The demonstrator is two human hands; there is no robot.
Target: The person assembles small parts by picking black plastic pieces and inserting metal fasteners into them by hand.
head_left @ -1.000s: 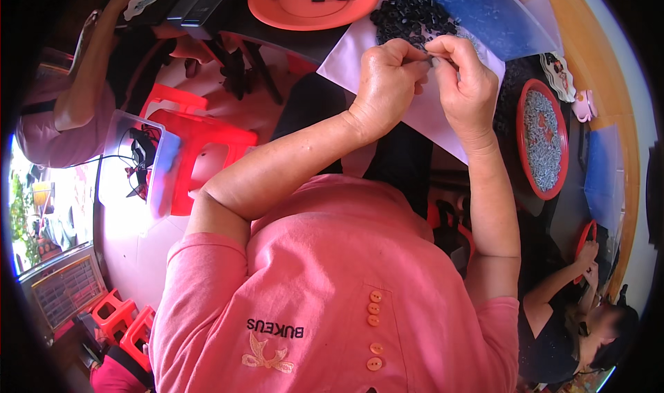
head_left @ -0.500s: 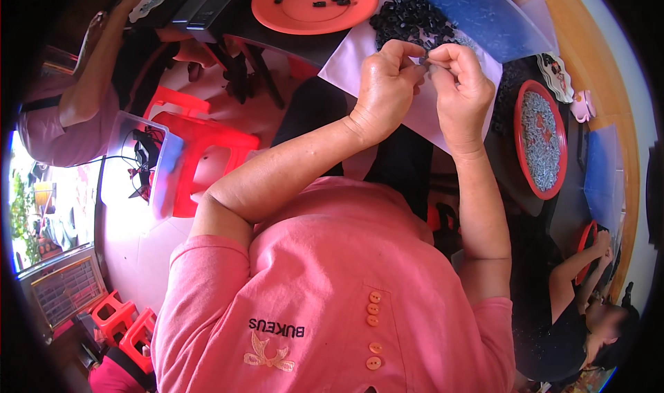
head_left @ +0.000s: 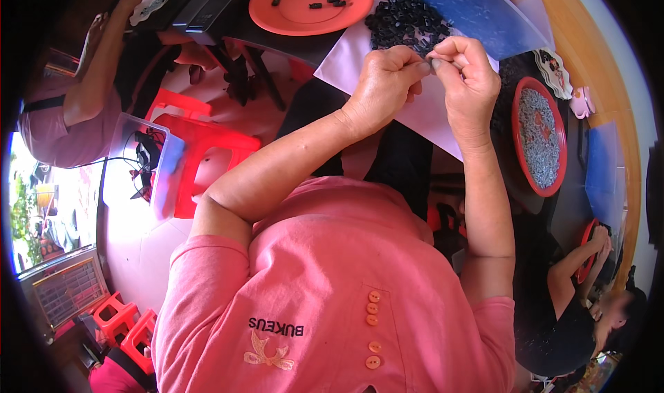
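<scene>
My left hand (head_left: 387, 81) and my right hand (head_left: 472, 85) meet above a pale pink sheet (head_left: 346, 54) that lies partly over my lap. Thumb and fingers of each hand are pinched together, with the fingertips nearly touching. A small dark piece (head_left: 430, 62) shows between them; its exact kind is too small to tell. Just beyond my hands lies a heap of small black plastic parts (head_left: 404, 21). Farther left, an orange plate (head_left: 287, 21) holds several similar black parts.
A translucent blue bin (head_left: 477, 16) stands behind the heap. To the right is a red tray (head_left: 518, 133) of small silvery metal pieces, near a pink cup (head_left: 582, 102). Red stools (head_left: 214, 140) and a clear box (head_left: 142, 165) stand left. Other people sit at both sides.
Both hands have shifted slightly to the right and nearer to me, still pinched together. My right hand's fingers have turned a little; the whole view has moved slightly.
</scene>
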